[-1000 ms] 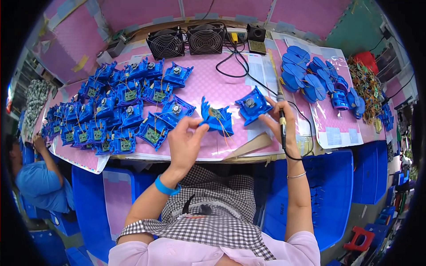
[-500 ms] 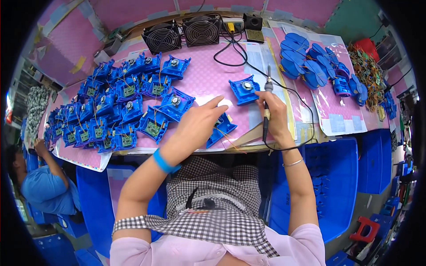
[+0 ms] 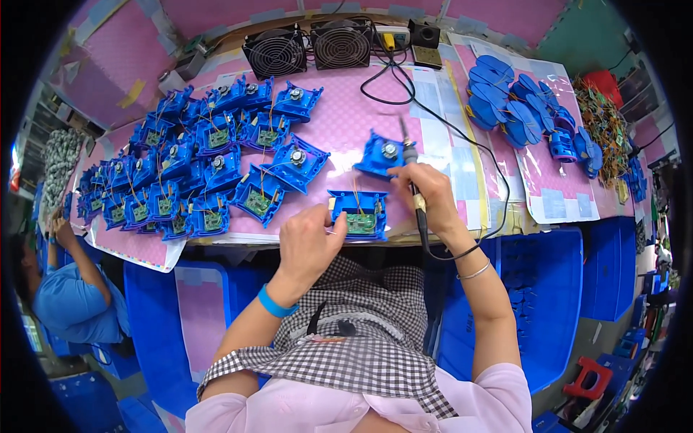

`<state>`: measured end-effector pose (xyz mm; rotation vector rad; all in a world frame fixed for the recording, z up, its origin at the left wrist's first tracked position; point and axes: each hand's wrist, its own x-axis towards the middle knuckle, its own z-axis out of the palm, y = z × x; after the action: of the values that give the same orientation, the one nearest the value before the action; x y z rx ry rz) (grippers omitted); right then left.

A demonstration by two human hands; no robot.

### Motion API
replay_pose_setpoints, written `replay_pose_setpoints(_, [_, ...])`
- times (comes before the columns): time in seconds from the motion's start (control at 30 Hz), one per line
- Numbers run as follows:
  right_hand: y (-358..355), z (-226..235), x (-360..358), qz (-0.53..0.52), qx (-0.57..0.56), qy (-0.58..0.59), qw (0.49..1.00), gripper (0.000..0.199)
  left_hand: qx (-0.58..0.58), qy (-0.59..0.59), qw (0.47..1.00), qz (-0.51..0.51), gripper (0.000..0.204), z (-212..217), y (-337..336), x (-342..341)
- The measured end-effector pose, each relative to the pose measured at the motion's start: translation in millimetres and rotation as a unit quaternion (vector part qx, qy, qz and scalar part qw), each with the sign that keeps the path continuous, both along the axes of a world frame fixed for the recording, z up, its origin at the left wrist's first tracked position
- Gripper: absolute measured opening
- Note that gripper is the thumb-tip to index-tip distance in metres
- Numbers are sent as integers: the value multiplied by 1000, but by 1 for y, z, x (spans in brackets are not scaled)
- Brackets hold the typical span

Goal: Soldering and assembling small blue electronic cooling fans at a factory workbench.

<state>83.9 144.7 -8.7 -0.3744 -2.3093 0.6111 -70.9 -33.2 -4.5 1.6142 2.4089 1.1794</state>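
Observation:
My right hand (image 3: 432, 193) grips a soldering iron (image 3: 410, 154), its tip pointing up and away from me. The fingertips of that hand are at the near edge of a blue plastic housing (image 3: 369, 164) with a round silver speaker, slightly blurred. Closer to me lies a second blue housing (image 3: 350, 196) with a green circuit board (image 3: 361, 225) facing up. At its left side my left hand (image 3: 309, 242) is closed in a pinch, and a thin pale wire (image 3: 331, 232) shows by the thumb. The fingertips are partly hidden.
Many joined blue housings (image 3: 216, 162) cover the table's left side. Two black fans (image 3: 274, 54) and a soldering stand (image 3: 426, 45) stand at the back. Blue disc-shaped parts (image 3: 521, 123) and a wire heap (image 3: 605, 137) lie right. A co-worker (image 3: 76, 303) sits far left.
My left hand has drawn back towards me and closed at the circuit-board housing, which now lies turned square to me. The speaker housing and my right hand with the iron have shifted left and nearer.

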Motion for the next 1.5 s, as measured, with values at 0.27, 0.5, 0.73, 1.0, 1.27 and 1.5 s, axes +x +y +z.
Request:
replay_pose_setpoints(0.27, [-41, 18, 43, -82, -151, 181, 968, 34, 150, -402, 901, -67, 34, 45, 11, -32])
replay_pose_setpoints(0.5, [-49, 12, 55, -99, -361, 249, 893, 60, 74, -751, 623, -207, 31, 43, 46, -48])
replay_pose_setpoints(0.73, [-55, -4, 46, -143, -336, 200, 909, 17, 2, -498, 853, -153, 21, 33, 57, -28])
replay_pose_setpoints(1.0, [-49, -10, 33, -147, -285, 148, 936, 18, 5, -25, 995, -97, 10, 29, 69, -18])
replay_pose_setpoints(1.27, [-47, -16, 33, -143, -298, 153, 931, 19, 13, 32, 993, -115, 12, 25, 81, -20])
replay_pose_setpoints(1.5, [-46, -13, 33, -134, -282, 146, 939, 19, -24, 17, 992, -127, 8, 29, 83, -20])
